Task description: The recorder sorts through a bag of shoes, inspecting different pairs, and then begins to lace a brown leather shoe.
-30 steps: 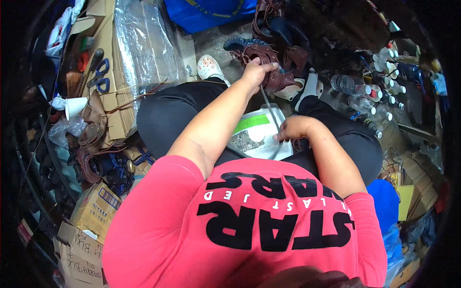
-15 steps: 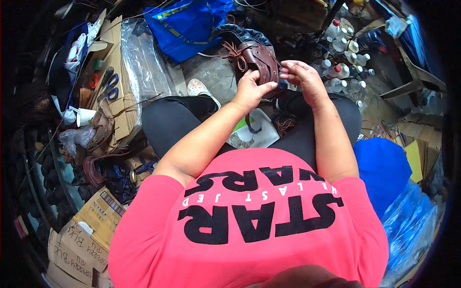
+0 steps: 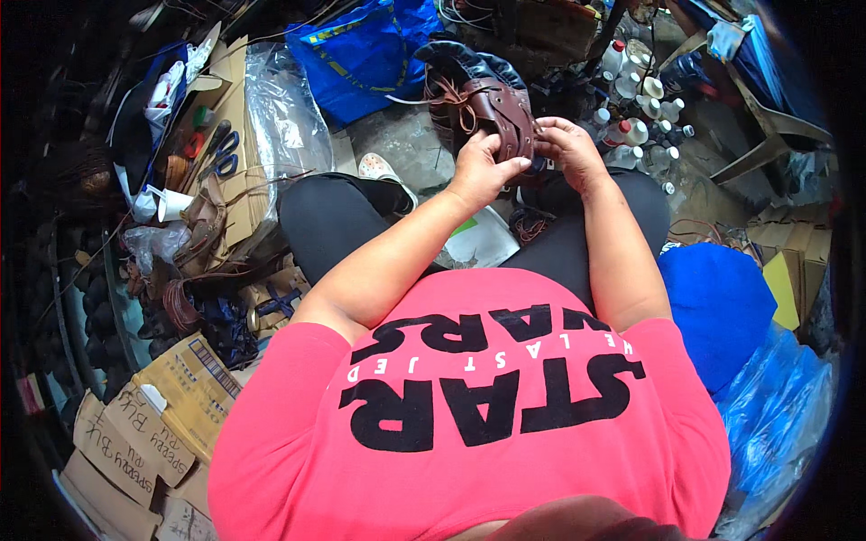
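Note:
Beyond my knees I hold up a brown leather shoe (image 3: 496, 105) with a dark lining and a thin brown lace (image 3: 466, 115) knotted at its front. My left hand (image 3: 485, 169) grips the shoe's near edge, fingers tucked inside and thumb laid along the outside. Small eyelets run down the leather beside that thumb. At the shoe's right side, my right hand (image 3: 573, 151) has its thumb and fingertips pinched together against the leather. What sits between those fingertips is too small to make out.
On the left, blue-handled scissors (image 3: 223, 155) and a white cup (image 3: 171, 205) lie by cardboard (image 3: 236, 108). Several bottles (image 3: 622, 133) stand at the far right. A blue bag (image 3: 365, 59) lies at the back, a blue round piece (image 3: 717, 307) beside my right thigh.
The shoe and both hands have shifted slightly right in the view, along with the surroundings. My right fingertips now sit closer against the shoe's side.

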